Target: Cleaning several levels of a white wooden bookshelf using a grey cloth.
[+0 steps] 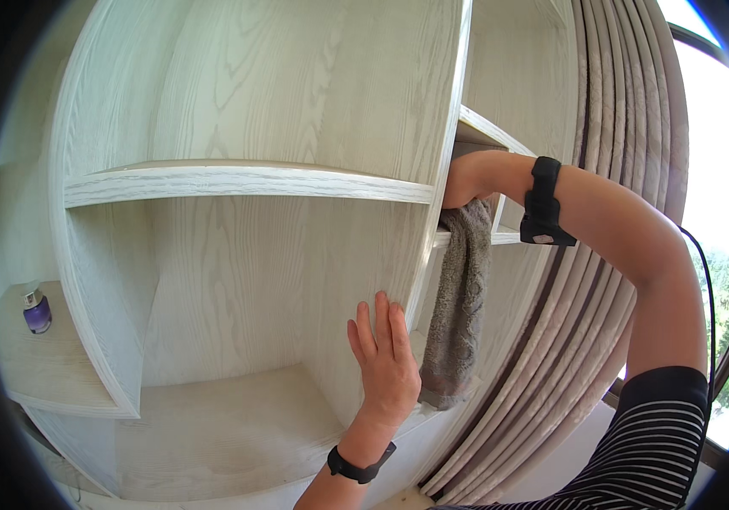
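My right hand (pixel 464 180) reaches into a small side compartment of a whitish wood-grain shelf unit (pixel 246 180), its fingers hidden behind the upright divider. A fluffy grey-brown towel (pixel 457 306) hangs down from under that hand, over the compartment's lower edge. The towel's upper end is out of sight inside, where the hand grips it. My left hand (pixel 385 357) is raised with its fingers spread, close to the front edge of the divider. Nothing is in it, and whether it touches the wood I cannot tell.
A purple glass bottle with a silver cap (pixel 36 309) stands on a rounded corner shelf (pixel 52 357) at the left. Beige-grey curtains (pixel 632 95) hang beside the unit on the right, before a bright window (pixel 715 127). A black cable (pixel 711 306) runs by my right arm.
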Motion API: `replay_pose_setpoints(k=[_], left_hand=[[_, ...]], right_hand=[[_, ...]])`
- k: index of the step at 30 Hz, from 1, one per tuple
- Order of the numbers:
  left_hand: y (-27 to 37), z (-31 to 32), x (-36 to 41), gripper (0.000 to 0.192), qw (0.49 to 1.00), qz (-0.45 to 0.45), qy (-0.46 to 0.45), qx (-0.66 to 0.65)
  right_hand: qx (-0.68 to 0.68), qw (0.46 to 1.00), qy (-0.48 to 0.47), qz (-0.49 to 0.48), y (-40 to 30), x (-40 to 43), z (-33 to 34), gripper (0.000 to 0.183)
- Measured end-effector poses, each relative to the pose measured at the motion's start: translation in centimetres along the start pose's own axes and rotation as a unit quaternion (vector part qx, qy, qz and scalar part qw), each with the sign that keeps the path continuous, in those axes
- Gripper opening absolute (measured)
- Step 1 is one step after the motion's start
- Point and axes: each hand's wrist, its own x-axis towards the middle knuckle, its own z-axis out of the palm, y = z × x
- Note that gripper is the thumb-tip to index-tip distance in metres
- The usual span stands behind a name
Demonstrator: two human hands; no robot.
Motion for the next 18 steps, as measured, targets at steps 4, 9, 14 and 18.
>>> replay_pose_setpoints(k=[4,9,14,18], left_hand=[[-0.9,-0.2,-0.5,0.062,0.999,-0.021,0.0,-0.027],[-1.0,-0.2,-0.4,0.062,0.998,-0.016,-0.013,-0.059],[-1.1,-1.0,-0.1,0.059,0.997,-0.001,-0.016,-0.071],[-1.3,-0.4,-0.4,0.052,0.998,0.021,0.001,-0.059]], right_hand=[[0.008,1.0,-0.006,-0.016,-0.8,1.1,0.8,0.048],[0.014,0.999,-0.01,-0.032,-1.8,2.4,-0.2,0.048],[0.022,0.998,0.001,-0.06,-2.8,2.3,0.1,0.048],[0.037,0.996,0.025,-0.084,-9.6,5.0,-0.3,0.048]])
